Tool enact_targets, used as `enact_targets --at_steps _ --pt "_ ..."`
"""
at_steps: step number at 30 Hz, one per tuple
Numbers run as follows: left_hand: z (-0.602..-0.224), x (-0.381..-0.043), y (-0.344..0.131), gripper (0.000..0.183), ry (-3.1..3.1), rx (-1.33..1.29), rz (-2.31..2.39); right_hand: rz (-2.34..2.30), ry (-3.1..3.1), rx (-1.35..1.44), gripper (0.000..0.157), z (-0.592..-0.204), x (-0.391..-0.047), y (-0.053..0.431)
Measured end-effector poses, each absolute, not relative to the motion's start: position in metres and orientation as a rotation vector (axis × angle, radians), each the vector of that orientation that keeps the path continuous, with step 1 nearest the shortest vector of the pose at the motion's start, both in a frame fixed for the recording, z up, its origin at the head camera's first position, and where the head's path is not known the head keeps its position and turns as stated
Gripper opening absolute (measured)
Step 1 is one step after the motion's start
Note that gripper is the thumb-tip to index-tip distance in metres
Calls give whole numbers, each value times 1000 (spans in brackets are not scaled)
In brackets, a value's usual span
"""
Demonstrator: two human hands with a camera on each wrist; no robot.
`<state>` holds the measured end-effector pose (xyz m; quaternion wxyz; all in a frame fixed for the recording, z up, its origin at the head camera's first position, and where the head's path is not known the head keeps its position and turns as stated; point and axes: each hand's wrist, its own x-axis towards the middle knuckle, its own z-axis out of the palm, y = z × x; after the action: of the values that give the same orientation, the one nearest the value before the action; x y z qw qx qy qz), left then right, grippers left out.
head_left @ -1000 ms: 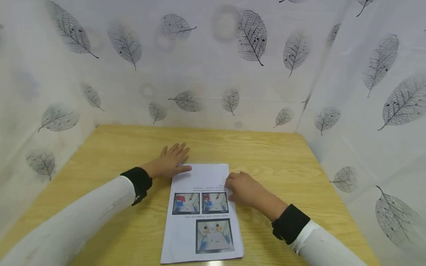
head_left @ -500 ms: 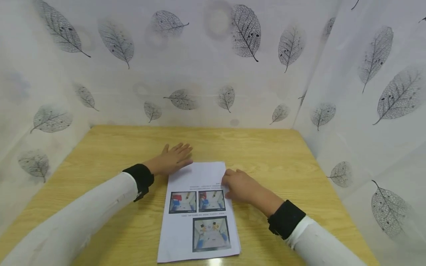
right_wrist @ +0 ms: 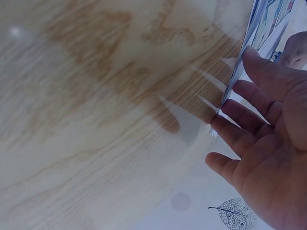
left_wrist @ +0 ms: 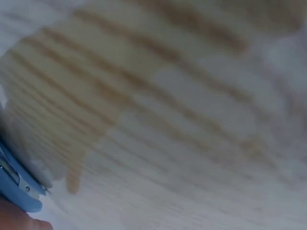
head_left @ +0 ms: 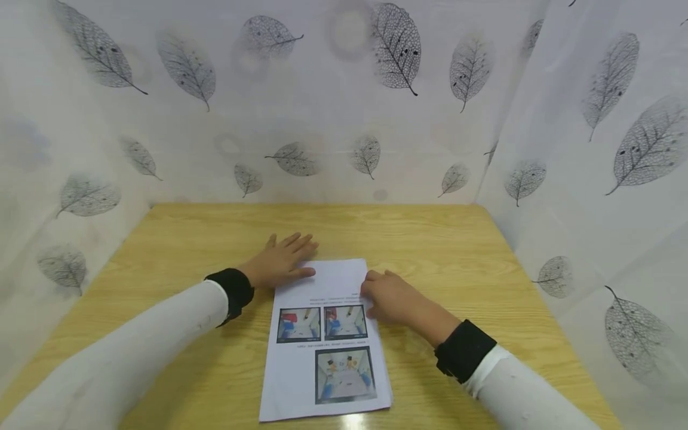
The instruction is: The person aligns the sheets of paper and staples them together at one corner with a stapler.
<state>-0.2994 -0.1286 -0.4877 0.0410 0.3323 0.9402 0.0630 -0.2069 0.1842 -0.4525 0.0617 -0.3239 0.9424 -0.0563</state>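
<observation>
A stack of printed paper (head_left: 301, 382) lies on the wooden table, with several photos on its top sheet. My left hand (head_left: 282, 261) is at the stack's far left corner, palm down, fingers spread and straight. In the left wrist view a blue tool with a metal part (left_wrist: 19, 182), which looks like a stapler, is close to a bit of that hand; in the head view it is hidden. My right hand (head_left: 392, 298) is at the stack's right edge. The right wrist view shows its thumb and fingertips (right_wrist: 230, 132) touching the paper edges, its little finger apart from them.
The wooden table (head_left: 446, 251) is surrounded at the back and sides by a white leaf-patterned curtain (head_left: 322, 89). Light reflects on the table at the front, below the stack. Black bands (head_left: 464, 351) circle both wrists over white sleeves.
The view has shifted slightly. The left hand has stayed at the far left corner with small shifts of the thumb and fingers; the right hand keeps its place at the paper's edge.
</observation>
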Motion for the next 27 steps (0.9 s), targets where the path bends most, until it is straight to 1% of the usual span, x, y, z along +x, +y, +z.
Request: enact_targets --at_steps 6,13,20,27 --pt "-505 -301 -124 89 2984 1043 112 -196 2827 -944 32 -452 -207 187" --pt "-505 -298 -125 80 3045 1038 172 -203 2834 -971 32 -453 -208 187" --pt "-505 -303 -126 88 3106 1055 6 -173 2838 -983 32 -449 -213 184" --pt "-498 -294 -121 94 3057 1004 -15 -162 2806 -949 30 -446 -208 181"
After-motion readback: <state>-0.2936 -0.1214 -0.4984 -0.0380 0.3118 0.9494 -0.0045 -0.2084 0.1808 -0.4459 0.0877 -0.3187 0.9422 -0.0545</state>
